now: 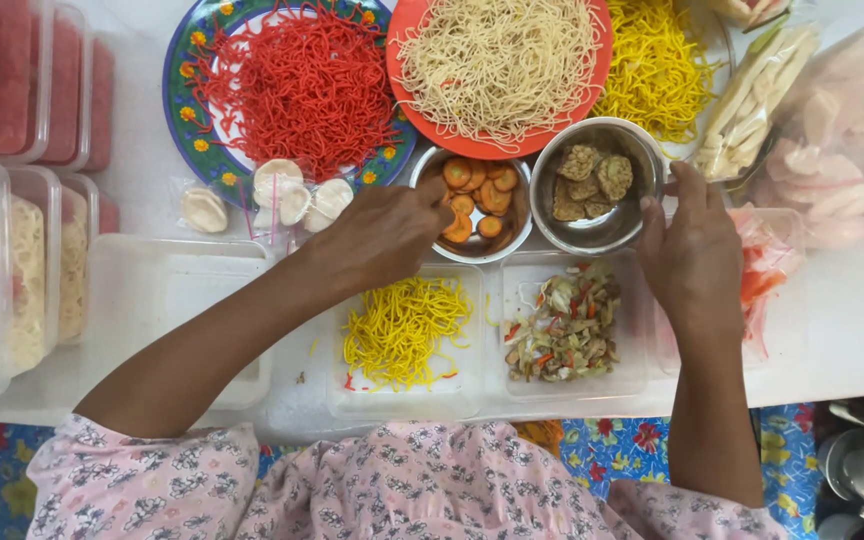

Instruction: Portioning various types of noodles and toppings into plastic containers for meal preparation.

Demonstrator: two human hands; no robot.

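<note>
My left hand point(384, 232) reaches into a steel bowl point(514, 243) of orange carrot slices point(480, 190), its fingertips pinching a slice at the bowl's left rim. My right hand point(690, 248) rests on the right rim of a second steel bowl point(604, 232) holding brown fried patties point(588, 175). Right below the hands sit two clear plastic boxes: one with yellow noodles point(404, 330), one with a chopped vegetable mix point(562, 325).
At the back stand plates of red noodles point(297, 85), pale noodles point(497, 60) and yellow noodles point(657, 65). Small bags of white crackers point(292, 195) lie left. An empty clear box point(177, 300) and stacked filled boxes point(7, 270) sit far left; bagged pale chips point(847, 140) right.
</note>
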